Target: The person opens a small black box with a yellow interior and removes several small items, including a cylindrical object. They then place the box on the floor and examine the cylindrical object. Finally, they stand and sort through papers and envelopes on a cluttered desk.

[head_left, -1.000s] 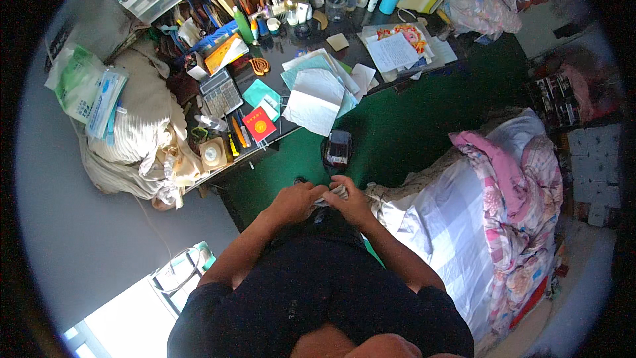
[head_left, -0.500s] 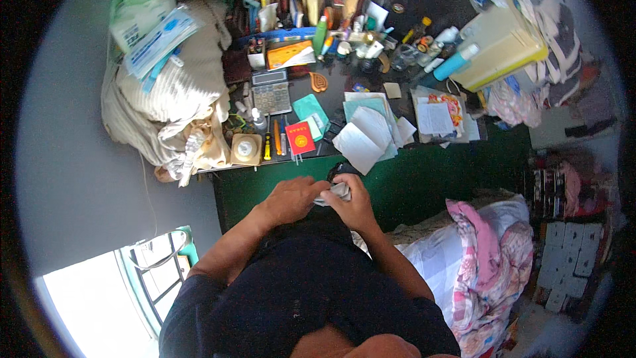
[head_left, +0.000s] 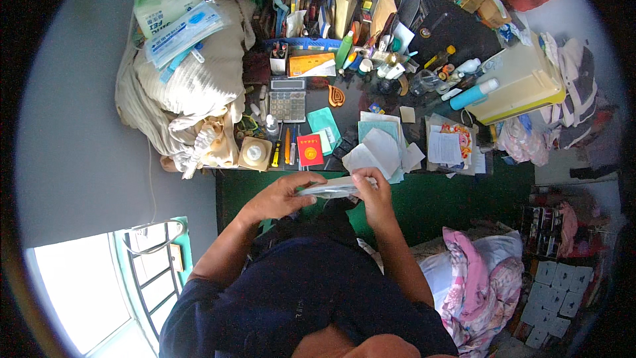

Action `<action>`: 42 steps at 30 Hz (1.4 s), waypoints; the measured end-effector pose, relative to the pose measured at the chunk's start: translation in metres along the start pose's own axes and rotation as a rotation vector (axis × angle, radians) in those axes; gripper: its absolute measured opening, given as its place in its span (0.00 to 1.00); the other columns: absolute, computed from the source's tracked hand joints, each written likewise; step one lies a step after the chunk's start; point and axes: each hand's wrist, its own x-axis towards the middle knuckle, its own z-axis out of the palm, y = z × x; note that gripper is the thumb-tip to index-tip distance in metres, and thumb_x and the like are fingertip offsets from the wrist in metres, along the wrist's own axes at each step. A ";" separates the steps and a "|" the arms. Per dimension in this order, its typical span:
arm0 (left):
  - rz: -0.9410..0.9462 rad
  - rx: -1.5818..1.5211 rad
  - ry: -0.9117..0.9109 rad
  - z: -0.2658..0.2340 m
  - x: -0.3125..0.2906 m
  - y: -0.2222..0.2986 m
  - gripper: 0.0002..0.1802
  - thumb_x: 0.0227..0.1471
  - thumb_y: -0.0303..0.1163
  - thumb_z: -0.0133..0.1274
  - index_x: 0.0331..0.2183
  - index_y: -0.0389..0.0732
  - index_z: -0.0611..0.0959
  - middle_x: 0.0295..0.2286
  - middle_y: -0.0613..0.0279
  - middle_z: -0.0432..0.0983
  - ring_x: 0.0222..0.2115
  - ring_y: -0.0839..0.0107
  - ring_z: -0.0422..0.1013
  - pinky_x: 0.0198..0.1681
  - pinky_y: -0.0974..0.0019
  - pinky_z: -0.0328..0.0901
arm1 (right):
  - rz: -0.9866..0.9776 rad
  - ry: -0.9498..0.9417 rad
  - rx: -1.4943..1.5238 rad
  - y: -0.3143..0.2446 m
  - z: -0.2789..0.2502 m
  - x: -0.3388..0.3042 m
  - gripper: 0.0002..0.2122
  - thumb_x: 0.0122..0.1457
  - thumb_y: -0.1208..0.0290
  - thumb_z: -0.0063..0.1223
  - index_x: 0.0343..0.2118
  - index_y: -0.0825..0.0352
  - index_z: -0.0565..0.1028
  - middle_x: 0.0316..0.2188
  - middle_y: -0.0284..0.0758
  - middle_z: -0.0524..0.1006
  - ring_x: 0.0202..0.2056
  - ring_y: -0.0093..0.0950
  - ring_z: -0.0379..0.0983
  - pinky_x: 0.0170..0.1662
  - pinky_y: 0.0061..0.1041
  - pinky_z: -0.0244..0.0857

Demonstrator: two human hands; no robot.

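A flat, whitish packet (head_left: 336, 187), seen nearly edge-on and partly glossy, is held up between both hands in front of the desk's near edge. My left hand (head_left: 283, 197) pinches its left end with the thumb below and the fingers above. At the other end, my right hand (head_left: 375, 200) grips it with the thumb on top. What the packet contains cannot be made out. Just beyond the hands on the desk lie a red booklet (head_left: 309, 150), loose white papers (head_left: 374, 152) and a green booklet (head_left: 323, 126).
The dark desk also bears a calculator (head_left: 288, 105), a yellow-handled screwdriver (head_left: 275, 154), an orange envelope (head_left: 311, 65) and several bottles. Piled cloth (head_left: 192, 93) covers its left end. At the right stands a cream storage box (head_left: 517, 86). Pink bedding (head_left: 474, 272) lies lower right.
My hands have moved apart, and the packet, bunched up between them before, is now stretched out flat. The view has shifted, so the desk sits a little further right.
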 end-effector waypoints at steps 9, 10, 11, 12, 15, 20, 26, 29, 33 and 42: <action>-0.376 -0.344 0.245 0.007 0.067 0.006 0.21 0.66 0.40 0.58 0.56 0.41 0.80 0.43 0.62 0.81 0.41 0.72 0.78 0.41 0.65 0.79 | 0.048 -0.267 -0.089 -0.050 -0.065 0.055 0.19 0.63 0.67 0.65 0.53 0.70 0.76 0.43 0.35 0.82 0.42 0.24 0.79 0.47 0.26 0.74; -0.375 -0.362 0.285 0.009 0.072 0.005 0.21 0.66 0.40 0.58 0.56 0.41 0.79 0.43 0.63 0.81 0.41 0.73 0.79 0.40 0.65 0.79 | 0.024 -0.272 -0.140 -0.047 -0.070 0.063 0.19 0.63 0.67 0.65 0.53 0.70 0.76 0.44 0.35 0.82 0.43 0.23 0.79 0.47 0.26 0.74; -0.374 -0.381 0.326 0.011 0.077 0.005 0.22 0.66 0.40 0.58 0.56 0.40 0.79 0.43 0.63 0.81 0.41 0.73 0.79 0.40 0.66 0.78 | -0.012 -0.242 -0.068 -0.037 -0.073 0.072 0.17 0.61 0.74 0.66 0.52 0.70 0.77 0.42 0.34 0.82 0.42 0.23 0.79 0.48 0.27 0.74; -0.373 -0.374 0.348 0.012 0.083 0.008 0.22 0.66 0.39 0.58 0.56 0.40 0.79 0.43 0.63 0.81 0.41 0.73 0.79 0.39 0.66 0.78 | -0.002 -0.239 -0.048 -0.035 -0.078 0.078 0.17 0.61 0.74 0.66 0.52 0.70 0.77 0.42 0.34 0.82 0.43 0.23 0.79 0.49 0.27 0.74; -0.376 -0.404 0.457 0.018 0.095 0.013 0.20 0.65 0.36 0.58 0.55 0.40 0.78 0.43 0.63 0.81 0.41 0.75 0.78 0.38 0.70 0.75 | 0.025 -0.278 -0.008 -0.032 -0.078 0.095 0.18 0.61 0.74 0.66 0.53 0.71 0.75 0.44 0.36 0.82 0.44 0.25 0.79 0.50 0.28 0.74; -0.344 -0.528 0.555 0.025 0.102 0.000 0.23 0.66 0.32 0.56 0.59 0.39 0.72 0.44 0.62 0.80 0.42 0.74 0.77 0.39 0.70 0.75 | -0.103 -0.384 -0.130 -0.024 -0.063 0.123 0.23 0.61 0.71 0.67 0.55 0.73 0.71 0.46 0.38 0.81 0.46 0.26 0.79 0.51 0.31 0.75; -0.285 -0.671 0.548 -0.003 0.111 -0.028 0.21 0.65 0.31 0.56 0.57 0.40 0.72 0.44 0.61 0.80 0.42 0.73 0.77 0.38 0.69 0.75 | 0.052 -0.412 -0.001 -0.049 -0.042 0.150 0.19 0.65 0.70 0.62 0.56 0.68 0.71 0.40 0.33 0.81 0.36 0.21 0.78 0.35 0.21 0.71; -0.318 -0.703 0.553 -0.020 0.120 -0.041 0.20 0.64 0.30 0.57 0.56 0.41 0.73 0.45 0.60 0.80 0.42 0.74 0.77 0.38 0.69 0.75 | 0.163 -0.437 0.090 -0.045 -0.036 0.163 0.17 0.67 0.69 0.58 0.56 0.67 0.71 0.39 0.34 0.81 0.31 0.21 0.77 0.30 0.19 0.66; -0.329 -0.750 0.636 -0.034 0.138 -0.046 0.21 0.65 0.33 0.55 0.57 0.40 0.70 0.46 0.56 0.79 0.43 0.66 0.79 0.42 0.57 0.79 | 0.193 -0.371 0.047 -0.041 -0.026 0.192 0.15 0.68 0.72 0.55 0.56 0.66 0.72 0.39 0.33 0.82 0.29 0.22 0.77 0.29 0.20 0.66; -0.429 -0.791 0.463 -0.045 0.115 -0.066 0.20 0.65 0.39 0.56 0.54 0.44 0.71 0.42 0.58 0.78 0.40 0.71 0.75 0.43 0.63 0.74 | 0.183 -0.112 0.200 -0.040 0.028 0.312 0.10 0.66 0.73 0.56 0.49 0.62 0.73 0.37 0.33 0.82 0.28 0.22 0.78 0.27 0.21 0.66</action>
